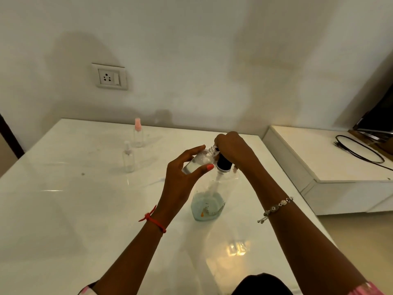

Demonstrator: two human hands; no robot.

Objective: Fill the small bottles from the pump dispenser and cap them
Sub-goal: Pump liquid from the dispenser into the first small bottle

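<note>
At the pump head: right hand [231, 150] is curled over the top of the pump dispenser [210, 201], fingers wrapped down around it.
Left hand [182, 179]: thumb and fingers grip the small bottle [197, 161], tilted, open neck against the nozzle.
Doing it well: short, slow presses, with the neck right under the spout so nothing dribbles.
Back of table [85, 209]: pink-capped bottle [138, 135] and white-capped bottle [128, 158] stand well apart from the hands.

Glossy white table [85, 209], clear plastic small bottle [196, 163], clear plastic dispenser [209, 201], matt wall [191, 50]

Tilted small bottle [197, 163] at pump dispenser [208, 202]
</note>
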